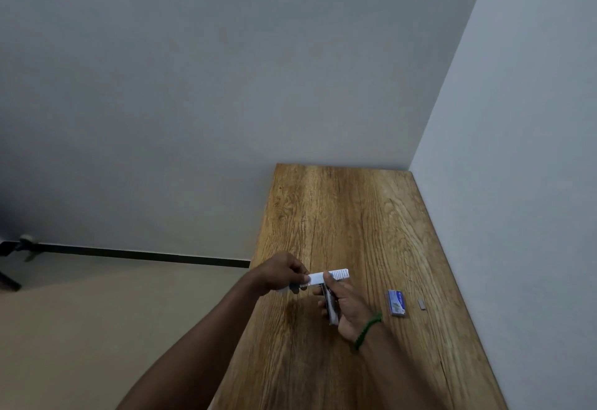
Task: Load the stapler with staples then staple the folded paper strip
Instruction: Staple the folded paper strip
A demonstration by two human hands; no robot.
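My left hand (280,273) pinches the left end of a white folded paper strip (336,274) and holds it level above the wooden table (342,216). My right hand (347,304), with a green bead bracelet on the wrist, grips a small metal stapler (330,303). The stapler's front end sits at the strip's lower edge, near its middle. My fingers hide most of the stapler, so whether its jaws close on the paper is unclear.
A small blue staple box (396,302) lies flat on the table to the right of my hands. A short grey bar of staples (422,304) rests just beyond it. White walls border the table at the back and right; the floor lies left.
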